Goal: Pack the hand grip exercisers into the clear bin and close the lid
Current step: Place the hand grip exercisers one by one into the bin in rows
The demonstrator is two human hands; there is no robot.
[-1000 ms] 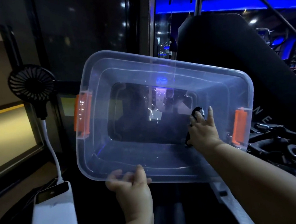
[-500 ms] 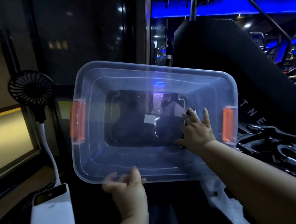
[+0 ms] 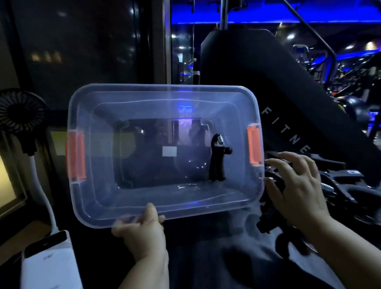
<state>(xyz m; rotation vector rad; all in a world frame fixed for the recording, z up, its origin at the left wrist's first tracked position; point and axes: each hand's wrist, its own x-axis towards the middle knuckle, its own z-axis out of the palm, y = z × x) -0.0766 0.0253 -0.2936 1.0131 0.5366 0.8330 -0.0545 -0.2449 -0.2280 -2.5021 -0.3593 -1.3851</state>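
Observation:
The clear bin (image 3: pixel 97 200) with orange latches is tipped toward me, its open top facing the camera. My left hand (image 3: pixel 142 233) grips its near rim. One black hand grip exerciser (image 3: pixel 218 161) lies inside on the bin's floor, toward the right. My right hand (image 3: pixel 298 185) is outside the bin at its right side, fingers spread, hovering over a dark pile of more exercisers (image 3: pixel 343 190); it holds nothing. No lid is visible.
A white power bank (image 3: pixel 48 276) lies at the lower left, with a small black fan (image 3: pixel 19 114) on a white gooseneck rising from it. A black padded gym bench back (image 3: pixel 284 93) stands behind the bin on the right.
My right hand left the exerciser inside the bin, withdrew, and moved out to the right over the pile. The bin shifted slightly left and lower.

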